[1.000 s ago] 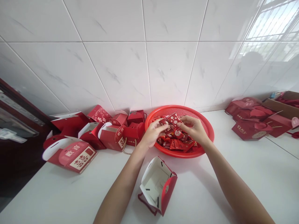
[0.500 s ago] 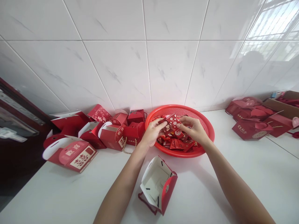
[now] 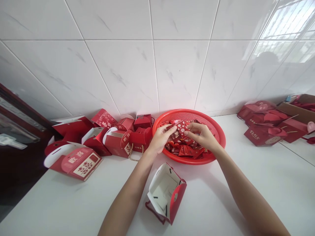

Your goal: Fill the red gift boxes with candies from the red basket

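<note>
Over a red plastic basket (image 3: 220, 139), both hands are closed on small red candy packets (image 3: 181, 127). My left hand (image 3: 159, 137) pinches the left side, where gold characters show. My right hand (image 3: 203, 135) grips the right side, printed with white round patterns. Whether this is one packet or two overlapping ones I cannot tell. Beneath the hands, several shiny red wrapped candies (image 3: 189, 151) fill the basket. Between my forearms stands an open red gift box (image 3: 178, 200), its white inside facing up and a dark red cord handle hanging at its left.
Several red gift boxes (image 3: 78, 160) stand on the left, some with flaps up. More red boxes (image 3: 265, 134) sit at the right, beside a brown cardboard carton (image 3: 292, 109). A tiled wall (image 3: 123, 72) rises behind the white tabletop (image 3: 81, 206).
The packets have shifted slightly in my fingers and overlap more closely. Both hands stay over the basket, and the open box stays in place.
</note>
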Tool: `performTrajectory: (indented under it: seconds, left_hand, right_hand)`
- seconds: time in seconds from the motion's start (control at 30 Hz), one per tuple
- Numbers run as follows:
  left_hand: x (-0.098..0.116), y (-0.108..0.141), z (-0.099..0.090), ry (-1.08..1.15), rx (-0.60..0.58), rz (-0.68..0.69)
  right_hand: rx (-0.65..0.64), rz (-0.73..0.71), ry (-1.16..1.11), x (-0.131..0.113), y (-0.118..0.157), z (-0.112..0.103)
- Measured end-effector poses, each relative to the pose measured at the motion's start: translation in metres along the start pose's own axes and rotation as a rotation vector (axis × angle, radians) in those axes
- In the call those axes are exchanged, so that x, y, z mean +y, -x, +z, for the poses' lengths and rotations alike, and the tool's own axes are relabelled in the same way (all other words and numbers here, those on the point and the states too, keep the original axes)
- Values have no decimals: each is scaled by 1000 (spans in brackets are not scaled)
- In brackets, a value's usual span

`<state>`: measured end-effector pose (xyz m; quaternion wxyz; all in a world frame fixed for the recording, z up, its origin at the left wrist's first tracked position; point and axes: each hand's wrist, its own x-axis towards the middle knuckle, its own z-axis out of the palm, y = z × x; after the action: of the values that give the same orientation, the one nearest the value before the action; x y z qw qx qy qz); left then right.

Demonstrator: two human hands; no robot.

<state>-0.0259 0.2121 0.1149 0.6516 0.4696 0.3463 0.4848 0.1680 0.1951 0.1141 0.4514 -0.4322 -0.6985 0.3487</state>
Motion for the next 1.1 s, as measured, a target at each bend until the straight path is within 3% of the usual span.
performTrajectory:
  seconds: [0.1,0.2,0.33,0.47,0.63,0.77,1.0,1.1]
  left_hand:
    - [-1,1,1,-6,10,16]
    - [-2,1,1,32,45,44]
    - [-5,-1,1,66,152,61]
    - [-6,-3,1,78,193,65]
    - [-5,-2,1,61,177,72]
    - [-5,-1,1,41,173,67]
    - [-6,-2,1,43,171,67]
    - [-5,-2,1,41,187,61]
  right_hand:
    - [-25,-4,1,-3,0,0]
    - [41,2,32,0,-2,-2]
    - [144,161,201,9,-5,-7]
    - [28,289,485,16,-5,-7]
    - [-119,258,485,22,-3,-5]
    - [-150,234,484,27,-4,-7]
    - [-113,172,471,27,-3,-6]
    - [4,163,438,19,-3,-6]
